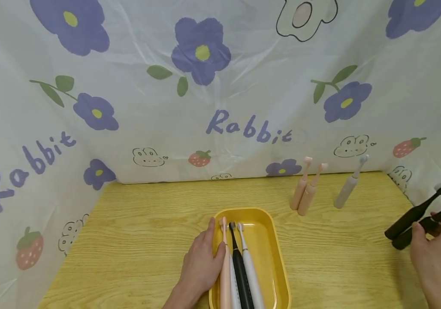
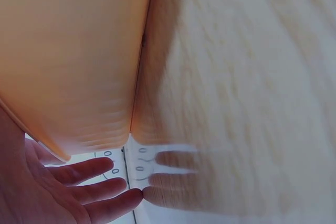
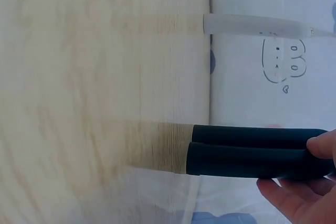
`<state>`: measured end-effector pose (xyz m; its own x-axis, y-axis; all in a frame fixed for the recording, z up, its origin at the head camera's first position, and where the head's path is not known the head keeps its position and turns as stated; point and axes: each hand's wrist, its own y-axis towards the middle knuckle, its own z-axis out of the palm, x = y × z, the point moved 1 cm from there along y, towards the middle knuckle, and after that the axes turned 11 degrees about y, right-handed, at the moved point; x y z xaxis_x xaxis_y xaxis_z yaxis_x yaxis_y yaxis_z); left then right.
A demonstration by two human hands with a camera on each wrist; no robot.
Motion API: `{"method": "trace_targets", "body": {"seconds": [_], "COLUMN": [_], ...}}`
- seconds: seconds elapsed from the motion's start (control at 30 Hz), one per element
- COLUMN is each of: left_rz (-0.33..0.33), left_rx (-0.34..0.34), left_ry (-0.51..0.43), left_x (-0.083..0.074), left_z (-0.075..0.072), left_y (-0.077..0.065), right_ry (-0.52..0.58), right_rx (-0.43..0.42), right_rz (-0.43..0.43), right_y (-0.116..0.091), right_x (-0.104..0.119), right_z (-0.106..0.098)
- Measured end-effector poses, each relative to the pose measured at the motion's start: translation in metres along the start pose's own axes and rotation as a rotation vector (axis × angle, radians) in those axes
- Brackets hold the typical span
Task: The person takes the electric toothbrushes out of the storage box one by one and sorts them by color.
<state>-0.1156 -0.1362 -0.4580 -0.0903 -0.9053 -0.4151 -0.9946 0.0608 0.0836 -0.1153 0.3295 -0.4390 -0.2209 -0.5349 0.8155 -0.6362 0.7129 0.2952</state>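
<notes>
My left hand (image 1: 201,262) rests on the left rim of a yellow tray (image 1: 280,257), thumb over the edge, fingers stretched along it. Side by side in the tray lie a pink electric toothbrush (image 1: 225,274), a black one (image 1: 242,274), and white ones (image 1: 253,274), one partly hidden. At far right my right hand (image 1: 438,253) grips the nearer of two black electric toothbrushes (image 1: 402,240). The farther black toothbrush (image 1: 409,221) stands against it. In the right wrist view their bases (image 3: 190,158) are at the tabletop; my thumb lies across the nearer handle.
Two pink toothbrushes (image 1: 307,199) stand upright behind the tray, toward the right. A grey-white toothbrush (image 1: 346,192) stands further right. A printed sheet (image 1: 243,98) rises along the back and sides of the wooden tabletop (image 1: 147,231).
</notes>
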Motion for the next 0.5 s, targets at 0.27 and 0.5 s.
{"method": "trace_targets", "body": {"seconds": [0.27,0.5], "left_rz": [-0.006,-0.009], "left_rx": [0.000,0.002], "left_ry": [-0.004,0.004], "left_x": [0.0008,0.0006], "left_z": [0.0007,0.0015], "left_y": [-0.0006,-0.0008], "right_ry": [-0.026,0.051], "right_rx": [0.043,-0.075], "right_rz": [0.063,0.131], "right_y": [0.0012,-0.0065], "right_x": [0.0039,0.0084], "right_z": [-0.0012,-0.0073]}}
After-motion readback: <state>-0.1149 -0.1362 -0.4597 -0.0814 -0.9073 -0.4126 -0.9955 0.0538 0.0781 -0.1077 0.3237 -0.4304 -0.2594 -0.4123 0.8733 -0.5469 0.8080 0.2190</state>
